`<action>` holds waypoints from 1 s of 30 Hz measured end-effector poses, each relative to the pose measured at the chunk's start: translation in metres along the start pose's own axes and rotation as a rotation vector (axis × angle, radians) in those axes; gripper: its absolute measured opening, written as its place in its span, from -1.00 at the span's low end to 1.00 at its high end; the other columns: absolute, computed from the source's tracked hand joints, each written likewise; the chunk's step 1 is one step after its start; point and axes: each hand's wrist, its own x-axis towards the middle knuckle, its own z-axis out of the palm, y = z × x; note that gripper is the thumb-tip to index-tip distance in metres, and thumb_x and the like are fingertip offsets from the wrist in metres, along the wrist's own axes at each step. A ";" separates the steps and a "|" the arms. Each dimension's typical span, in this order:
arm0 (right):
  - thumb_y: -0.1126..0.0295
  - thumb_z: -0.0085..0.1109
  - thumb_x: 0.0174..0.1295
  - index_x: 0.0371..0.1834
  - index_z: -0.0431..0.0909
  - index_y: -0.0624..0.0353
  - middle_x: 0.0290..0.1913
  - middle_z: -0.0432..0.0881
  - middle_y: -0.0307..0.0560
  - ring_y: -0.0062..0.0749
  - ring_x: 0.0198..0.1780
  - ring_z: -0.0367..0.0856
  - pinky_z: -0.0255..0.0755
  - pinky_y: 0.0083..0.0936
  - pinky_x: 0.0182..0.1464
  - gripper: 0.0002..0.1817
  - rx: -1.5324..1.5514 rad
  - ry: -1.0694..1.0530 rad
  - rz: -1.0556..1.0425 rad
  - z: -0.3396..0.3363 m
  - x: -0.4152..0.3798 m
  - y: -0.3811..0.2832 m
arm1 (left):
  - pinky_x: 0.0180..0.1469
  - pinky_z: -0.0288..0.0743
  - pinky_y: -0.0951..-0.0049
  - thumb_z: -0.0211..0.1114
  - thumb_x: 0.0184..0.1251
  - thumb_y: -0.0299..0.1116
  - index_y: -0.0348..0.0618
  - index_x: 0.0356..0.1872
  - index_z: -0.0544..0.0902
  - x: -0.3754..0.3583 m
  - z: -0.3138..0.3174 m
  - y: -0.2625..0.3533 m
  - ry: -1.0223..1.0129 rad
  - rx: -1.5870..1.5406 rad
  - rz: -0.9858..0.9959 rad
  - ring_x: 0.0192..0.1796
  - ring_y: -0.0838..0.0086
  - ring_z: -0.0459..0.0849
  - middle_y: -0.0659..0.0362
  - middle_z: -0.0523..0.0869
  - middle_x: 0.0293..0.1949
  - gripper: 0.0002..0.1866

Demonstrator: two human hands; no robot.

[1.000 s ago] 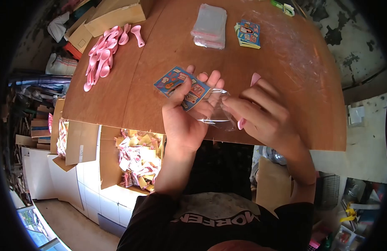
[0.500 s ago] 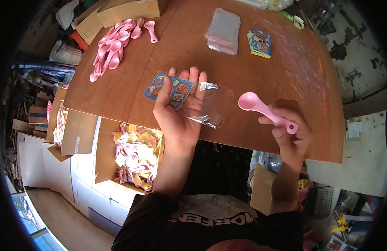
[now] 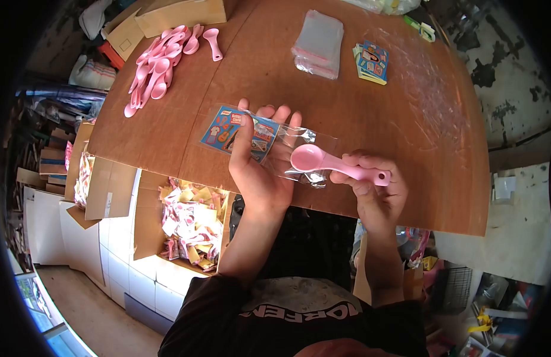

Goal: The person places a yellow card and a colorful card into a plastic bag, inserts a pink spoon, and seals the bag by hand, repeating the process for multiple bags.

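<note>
My left hand [image 3: 260, 160], palm up, holds a clear plastic bag [image 3: 305, 134] with a blue printed card [image 3: 219, 132] in its left end, the thumb pressing over the card. My right hand [image 3: 376, 184] grips a pink measuring spoon [image 3: 308, 158] by its handle near the holed end. The spoon's bowl points left and overlaps the right part of the bag; whether it is inside or over the bag is hard to tell. A heap of pink spoons [image 3: 160, 66] lies at the table's upper left.
On the brown table [image 3: 251, 65] are a stack of clear bags [image 3: 319, 44], a pile of cards [image 3: 372, 61] and a green-handled tool [image 3: 419, 27]. An open carton [image 3: 147, 223] of packed items stands below the left edge. Another cardboard box [image 3: 180, 18] is at the back left.
My right hand has moved left with the spoon, bringing its bowl to the bag. My left hand has shifted slightly right, and the card lies flatter, with more of it showing.
</note>
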 end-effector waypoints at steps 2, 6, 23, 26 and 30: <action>0.65 0.16 0.22 -0.02 0.40 0.39 0.04 0.54 0.22 -0.21 0.00 0.64 0.59 -0.38 0.06 -0.72 -0.022 0.040 0.000 0.002 -0.001 0.004 | 0.21 0.46 0.03 0.13 0.41 -0.27 -0.06 0.22 0.28 0.002 -0.001 0.002 -0.008 -0.044 -0.033 0.04 0.21 0.61 0.05 0.56 -0.10 -0.58; 0.63 0.17 0.23 0.00 0.40 0.39 0.04 0.56 0.24 -0.24 0.00 0.64 0.56 -0.39 0.09 -0.72 -0.067 0.059 -0.056 0.006 -0.005 0.011 | 0.24 0.43 0.01 0.13 0.41 -0.28 -0.06 0.24 0.25 -0.002 0.000 -0.003 -0.009 -0.019 -0.027 0.08 0.19 0.59 0.03 0.56 -0.09 -0.56; 0.60 0.26 0.16 0.12 0.44 0.45 -0.03 0.60 0.24 -0.22 -0.08 0.67 0.64 -0.41 -0.07 -0.57 -0.429 0.197 -0.177 0.007 -0.015 0.000 | 0.32 0.36 0.02 0.11 0.41 -0.36 -0.18 0.01 0.42 -0.022 0.006 -0.019 0.082 -0.180 -0.296 0.07 0.18 0.57 0.02 0.57 -0.13 -0.76; 0.58 0.31 0.12 0.07 0.49 0.43 -0.06 0.62 0.25 -0.21 -0.11 0.69 0.64 -0.41 -0.09 -0.58 -0.603 0.168 -0.206 0.001 -0.015 -0.003 | 0.30 0.38 0.01 0.10 0.41 -0.36 -0.19 0.00 0.43 -0.021 0.009 -0.015 0.067 -0.179 -0.282 0.07 0.18 0.57 0.02 0.57 -0.14 -0.77; 0.57 0.39 0.03 -0.08 0.56 0.38 -0.16 0.69 0.17 -0.15 -0.10 0.71 0.64 -0.38 -0.08 -0.64 -0.746 0.114 -0.338 -0.008 -0.018 -0.002 | 0.27 0.41 0.00 0.11 0.40 -0.37 -0.21 0.02 0.40 -0.022 0.008 -0.016 0.023 -0.128 -0.290 0.09 0.12 0.55 -0.02 0.56 -0.11 -0.75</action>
